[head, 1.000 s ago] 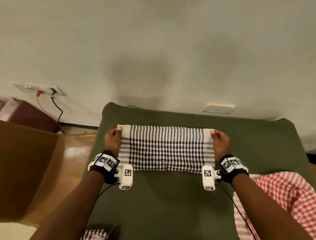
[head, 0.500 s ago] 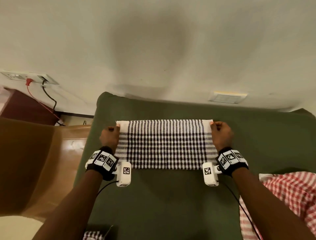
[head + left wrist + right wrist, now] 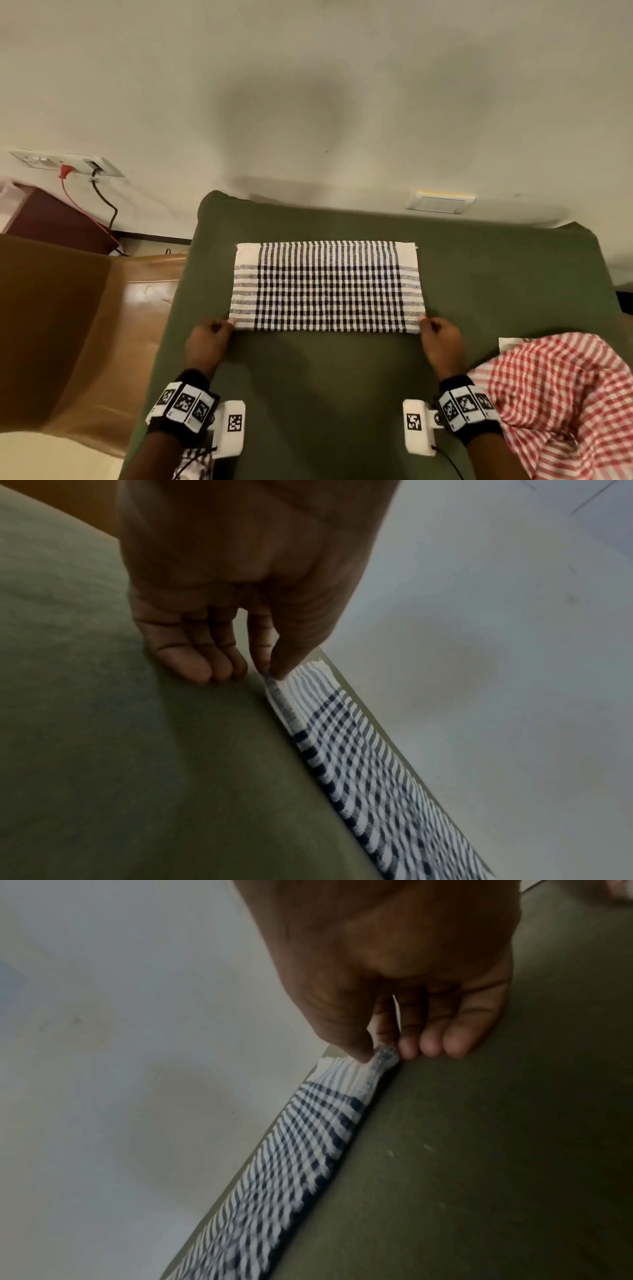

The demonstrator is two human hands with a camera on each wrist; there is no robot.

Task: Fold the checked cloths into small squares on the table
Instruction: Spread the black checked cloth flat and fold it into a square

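A black-and-white checked cloth (image 3: 325, 287) lies flat as a wide rectangle on the green table (image 3: 325, 394). My left hand (image 3: 209, 337) pinches its near left corner between thumb and forefinger. In the left wrist view the left hand (image 3: 270, 669) nips the folded edge of the cloth (image 3: 359, 764). At the near right corner, thumb and finger of my right hand (image 3: 440, 337) pinch the cloth too. The right wrist view shows the right hand (image 3: 380, 1053) holding the bunched corner of the cloth (image 3: 291, 1164).
A red-and-white checked cloth (image 3: 565, 401) lies crumpled at the table's right near side. Another checked cloth (image 3: 191, 467) peeks out under my left forearm. A brown wooden seat (image 3: 68, 325) stands to the left. Wall sockets with cables (image 3: 68, 164) are at back left.
Both hands let go of the far corners and came back to the near corners, which they now pinch. The cloth stays flat where it was.
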